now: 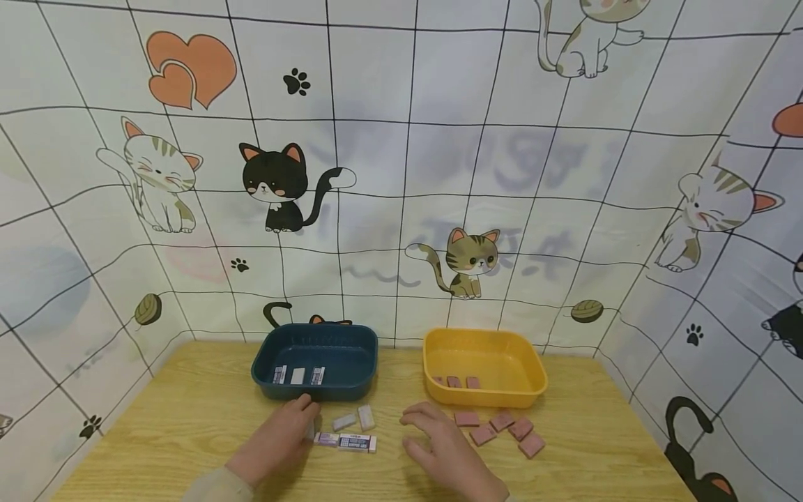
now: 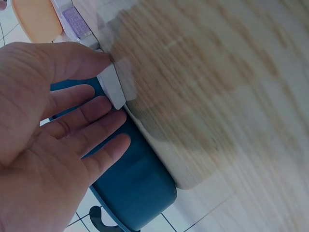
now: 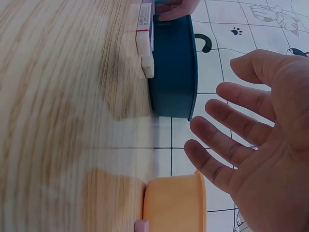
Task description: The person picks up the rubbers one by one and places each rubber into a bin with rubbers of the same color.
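My left hand (image 1: 285,436) reaches low over the table in front of the blue basket (image 1: 351,387). Its thumb tip and fingertips are right by a white eraser (image 2: 112,86), fingers loosely bent, not closed round it. Beside that hand lie erasers in printed purple-and-white sleeves (image 1: 357,443), with two plain white erasers (image 1: 366,417) behind them. My right hand (image 1: 445,446) hovers with spread, relaxed fingers and nothing in them, left of several pink eraser-like blocks (image 1: 483,434). The right wrist view shows its empty palm and apart fingers.
Inside the blue basket lie a few erasers (image 1: 298,376), and the yellow basket (image 1: 486,399) beside it holds a few pink blocks (image 1: 454,381). Both stand at the back of the wooden table (image 1: 583,418), against a cat-printed cloth (image 1: 376,160).
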`<state>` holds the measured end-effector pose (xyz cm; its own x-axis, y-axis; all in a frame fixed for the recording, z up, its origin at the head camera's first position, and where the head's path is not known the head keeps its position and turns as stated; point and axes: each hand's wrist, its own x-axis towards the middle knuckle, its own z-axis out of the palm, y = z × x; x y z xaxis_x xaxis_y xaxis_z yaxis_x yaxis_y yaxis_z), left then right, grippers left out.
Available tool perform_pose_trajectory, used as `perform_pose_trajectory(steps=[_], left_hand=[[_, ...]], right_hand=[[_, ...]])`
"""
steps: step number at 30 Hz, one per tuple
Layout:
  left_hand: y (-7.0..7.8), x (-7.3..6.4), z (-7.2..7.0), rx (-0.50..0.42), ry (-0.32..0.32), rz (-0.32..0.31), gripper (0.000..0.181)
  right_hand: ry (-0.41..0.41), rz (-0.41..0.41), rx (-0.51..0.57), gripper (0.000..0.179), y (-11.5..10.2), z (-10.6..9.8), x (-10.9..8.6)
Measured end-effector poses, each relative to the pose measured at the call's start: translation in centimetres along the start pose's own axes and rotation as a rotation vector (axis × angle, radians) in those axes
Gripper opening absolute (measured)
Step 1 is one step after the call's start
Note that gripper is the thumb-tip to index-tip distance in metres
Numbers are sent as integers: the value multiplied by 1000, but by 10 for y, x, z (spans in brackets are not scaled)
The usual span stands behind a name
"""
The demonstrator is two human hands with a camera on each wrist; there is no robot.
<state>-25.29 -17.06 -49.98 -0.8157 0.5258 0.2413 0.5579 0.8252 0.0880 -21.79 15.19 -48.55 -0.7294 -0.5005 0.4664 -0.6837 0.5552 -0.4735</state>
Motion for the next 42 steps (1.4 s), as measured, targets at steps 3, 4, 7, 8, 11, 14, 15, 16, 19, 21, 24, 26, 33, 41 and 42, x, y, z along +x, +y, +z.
perform_pose_trajectory(steps=[3,4,7,8,11,14,15,16,19,21,24,26,33,41,42], left_hand=[[0,0,-1,-28,-24,5,39],[1,0,-1,-36,-30,3,39],[0,-1,-1,-48,-44,-4,41],[0,-1,-1,-50,-47,-5,42],[0,-3,-3,-38,-36,8,44],[1,-4,-9,-19,9,46,43],[1,-3,-11,-14,28,61,42],[2,-3,-14,-10,44,75,40],[3,2,-22,-10,87,109,37],[3,6,-27,-13,105,122,35],[2,12,-35,-9,130,138,34],[2,15,-41,-9,142,151,34],[5,31,-59,-5,129,150,30],[9,55,-64,8,103,162,32],[9,58,-64,-1,91,156,32]], right_hand=[[-11,13,11,20,0,0,0],[-19,22,18,20,0,0,1],[-45,45,33,20,-1,0,2],[-53,49,36,20,-1,0,2],[-68,58,37,20,-1,1,3],[-77,63,36,20,1,3,4],[-79,65,36,20,2,3,4],[-83,68,38,19,3,4,4],[-94,78,48,19,5,5,4],[-101,83,55,20,6,5,3],[-107,87,71,20,7,6,3],[-107,83,76,21,8,6,2],[-101,55,55,20,8,5,3],[-115,61,35,20,9,1,5],[-115,63,34,20,9,1,5]])
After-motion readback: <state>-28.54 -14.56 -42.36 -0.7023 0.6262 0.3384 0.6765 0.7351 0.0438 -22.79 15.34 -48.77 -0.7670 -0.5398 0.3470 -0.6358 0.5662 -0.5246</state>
